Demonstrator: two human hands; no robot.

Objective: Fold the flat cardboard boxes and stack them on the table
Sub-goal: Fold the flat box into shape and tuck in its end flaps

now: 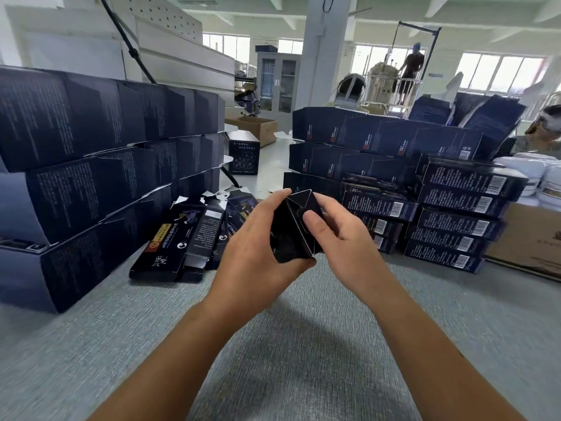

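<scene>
A small black cardboard box (pixel 288 235) is held in the air above the grey table (pixel 303 344), partly opened, one end flap folded in. My left hand (pixel 258 247) grips it from the left and below, thumb under its lower edge. My right hand (pixel 337 235) holds its right side, thumb pressing on the end flap. A fan of flat black boxes (pixel 188 238) lies on the table left of my hands. Folded small boxes with barcodes (pixel 455 208) are stacked at the right.
Tall stacks of large dark blue boxes (pixel 91 177) wall in the left side, and more (pixel 364 147) stand behind at centre right. A brown carton (pixel 528 238) and white tubs (pixel 534 174) sit at far right. A person stands far back by a steel tank.
</scene>
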